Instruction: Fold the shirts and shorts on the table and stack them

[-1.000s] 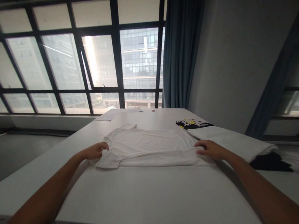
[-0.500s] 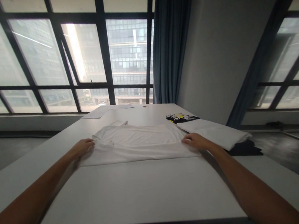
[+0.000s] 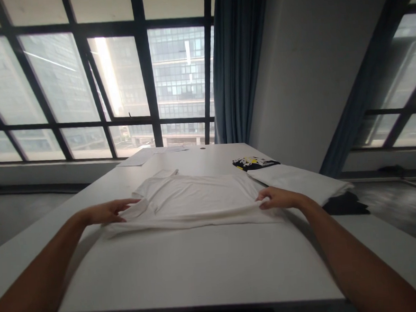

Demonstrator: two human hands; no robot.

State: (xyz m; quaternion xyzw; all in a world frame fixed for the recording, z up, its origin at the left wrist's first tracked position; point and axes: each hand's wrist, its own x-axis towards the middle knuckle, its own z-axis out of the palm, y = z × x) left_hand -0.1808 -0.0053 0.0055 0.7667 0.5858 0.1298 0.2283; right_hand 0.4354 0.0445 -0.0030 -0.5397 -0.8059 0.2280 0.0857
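Observation:
A white T-shirt [image 3: 196, 197] lies spread across the middle of a white table [image 3: 201, 266], its near long edge folded over. My left hand [image 3: 107, 212] pinches the shirt's near left corner by the sleeve and lifts it slightly. My right hand [image 3: 277, 198] grips the near right edge of the shirt and raises it a little off the table.
To the right lies a folded white cloth [image 3: 302, 180] over a dark garment [image 3: 345, 205]. A black and yellow printed garment [image 3: 253, 162] lies behind it. Papers [image 3: 147, 155] rest at the far table edge, before large windows and a blue curtain [image 3: 235, 63].
Both hands have taken hold of the shirt's near edge and lifted it slightly; my left hand moved left and nearer. The view shifted a little.

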